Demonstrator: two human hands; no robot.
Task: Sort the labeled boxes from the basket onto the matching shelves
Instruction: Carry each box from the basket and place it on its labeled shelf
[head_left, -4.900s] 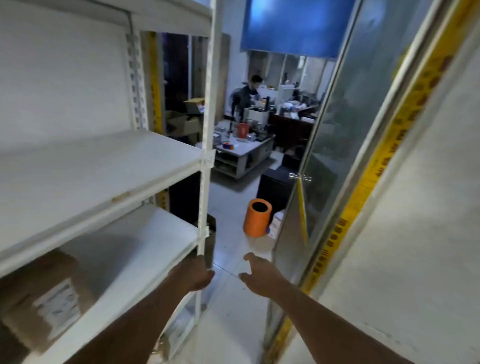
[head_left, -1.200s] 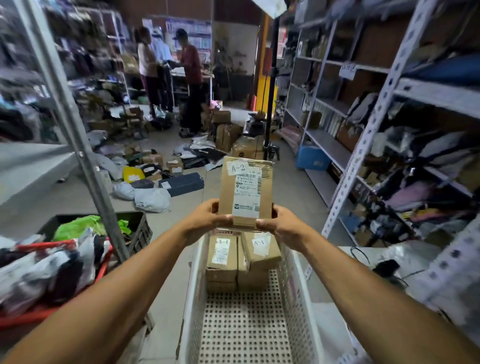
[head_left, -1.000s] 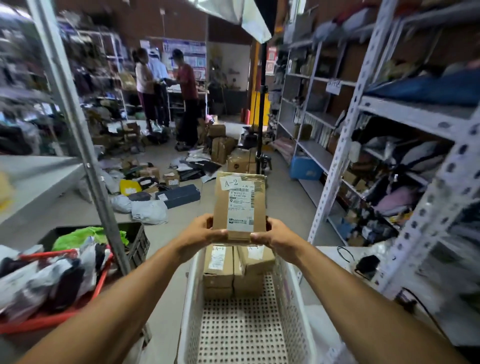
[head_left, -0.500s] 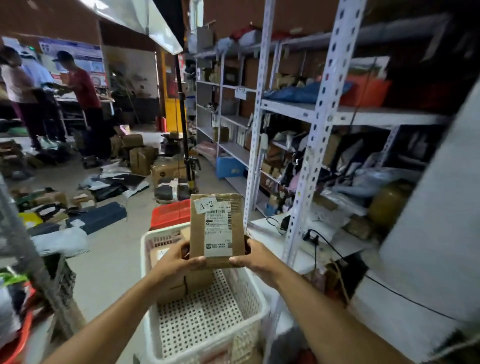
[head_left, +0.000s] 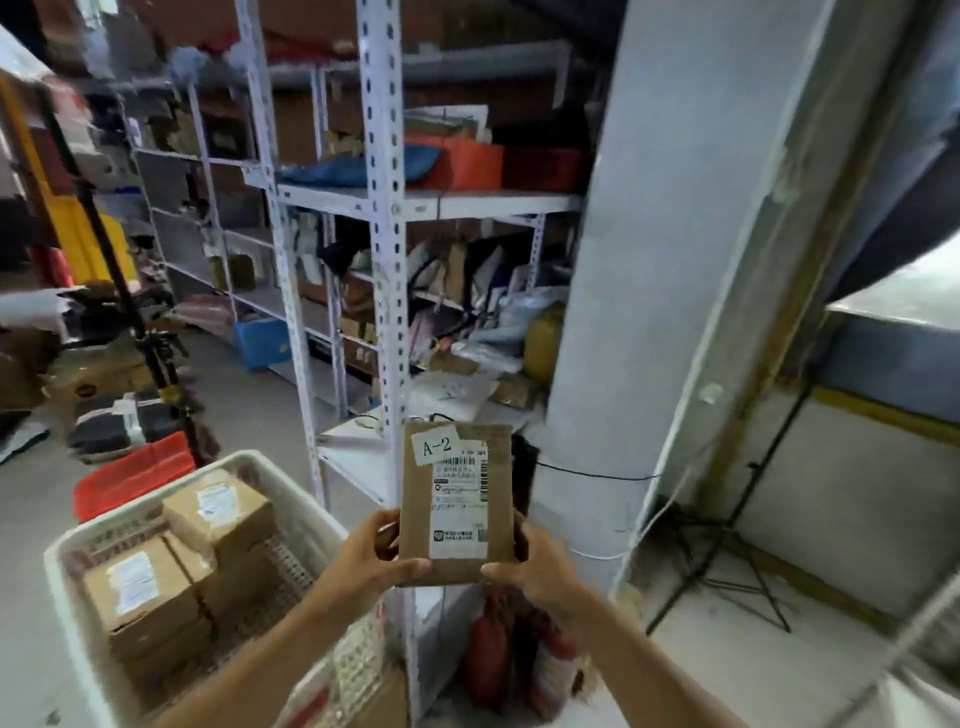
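I hold a brown cardboard box (head_left: 457, 501) upright in front of me, its white tag reading "A-2" above a shipping label. My left hand (head_left: 375, 558) grips its lower left edge and my right hand (head_left: 535, 569) its lower right edge. To the lower left stands the white perforated basket (head_left: 67, 577) with several more labeled brown boxes (head_left: 218, 514) stacked inside. A white metal shelf rack (head_left: 387, 291), crowded with bags and parcels, rises just behind the held box.
A thick grey pillar (head_left: 649, 291) stands right of the rack, with a black stand (head_left: 727, 551) and cables beside it. A red crate (head_left: 132, 480), a blue bin (head_left: 262, 343) and loose parcels lie on the floor at left. Red bags (head_left: 488, 649) sit under the rack.
My view has swung right, from the aisle with people toward the rack and pillar. The A-2 box stays in both hands; the basket has slid to the lower left of the view.
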